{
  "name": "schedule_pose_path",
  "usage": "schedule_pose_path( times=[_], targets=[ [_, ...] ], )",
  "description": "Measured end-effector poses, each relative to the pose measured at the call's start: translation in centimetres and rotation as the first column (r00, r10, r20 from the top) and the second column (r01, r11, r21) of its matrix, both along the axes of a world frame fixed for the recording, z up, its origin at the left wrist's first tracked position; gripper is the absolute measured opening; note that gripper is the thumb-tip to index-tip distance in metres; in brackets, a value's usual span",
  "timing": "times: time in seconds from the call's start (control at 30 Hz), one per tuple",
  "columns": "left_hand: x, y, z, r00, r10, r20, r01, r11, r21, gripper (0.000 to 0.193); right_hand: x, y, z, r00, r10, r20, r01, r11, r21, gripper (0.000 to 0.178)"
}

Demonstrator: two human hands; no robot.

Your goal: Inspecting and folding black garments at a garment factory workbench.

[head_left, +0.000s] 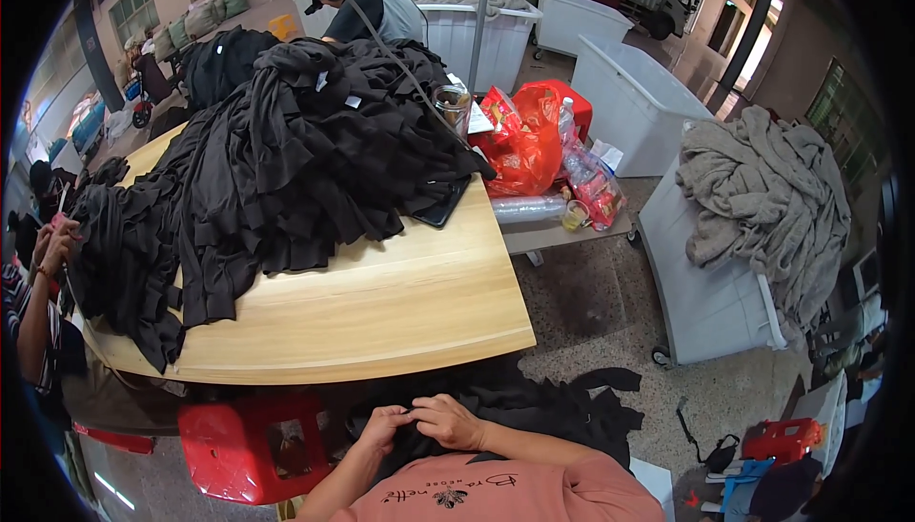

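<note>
A black garment (505,406) lies across my lap below the table's front edge, spreading to the right. My left hand (384,429) is closed in a pinch at the garment's left part. Right beside it, my right hand (448,424) is closed too, its fingertips meeting those of the left. Both hands seem to grip the cloth; the exact spot between the fingertips is too small to make out. On the wooden table (400,307) in front of me, a large heap of dark garments (286,160) hangs over the left edge.
A phone (443,203) lies beside the heap. Red plastic bags (524,145), bottles and a glass jar (452,107) stand at the table's right. A white cart (705,284) holds grey knitwear (762,198). A red stool (238,450) is at left. Two co-workers (376,7) are nearby.
</note>
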State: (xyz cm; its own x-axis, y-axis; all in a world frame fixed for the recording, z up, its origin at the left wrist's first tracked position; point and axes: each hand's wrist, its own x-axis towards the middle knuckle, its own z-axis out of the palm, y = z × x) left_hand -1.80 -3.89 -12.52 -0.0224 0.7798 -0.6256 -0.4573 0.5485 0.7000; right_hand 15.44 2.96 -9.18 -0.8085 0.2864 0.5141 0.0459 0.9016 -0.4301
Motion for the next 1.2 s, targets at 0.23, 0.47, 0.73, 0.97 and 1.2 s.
schedule_pose_path(
  times=[0.23, 0.47, 0.73, 0.97, 1.2],
  targets=[
    [0.4, 0.3, 0.3, 0.997, 0.077, 0.029, -0.074, 0.992, -0.099, 0.003, -0.4, -0.4, -0.7, 0.991, 0.012, 0.136, -0.006, 0.999, -0.042, 0.008],
    [0.1, 0.1, -1.3, 0.997, 0.080, 0.018, -0.078, 0.994, -0.070, 0.002, -0.5, -0.2, -2.0, 0.969, 0.123, 0.216, -0.128, 0.992, 0.008, 0.008],
    [1.3, -0.3, -1.1, 0.974, -0.012, -0.228, 0.033, 0.995, 0.090, 0.005, -0.5, -0.7, -1.9, 0.996, 0.087, 0.019, -0.084, 0.990, -0.116, 0.004],
    [1.5, -0.1, -0.5, 0.987, -0.059, -0.150, 0.062, 0.998, 0.013, 0.004, -0.1, -0.8, -1.4, 0.947, 0.222, 0.230, -0.189, 0.969, -0.160, 0.013],
    [1.1, -0.1, -1.5, 0.991, -0.048, -0.122, 0.051, 0.998, 0.024, 0.003, -0.3, -1.2, -1.4, 0.989, 0.121, 0.080, -0.104, 0.976, -0.192, 0.020]
  ],
)
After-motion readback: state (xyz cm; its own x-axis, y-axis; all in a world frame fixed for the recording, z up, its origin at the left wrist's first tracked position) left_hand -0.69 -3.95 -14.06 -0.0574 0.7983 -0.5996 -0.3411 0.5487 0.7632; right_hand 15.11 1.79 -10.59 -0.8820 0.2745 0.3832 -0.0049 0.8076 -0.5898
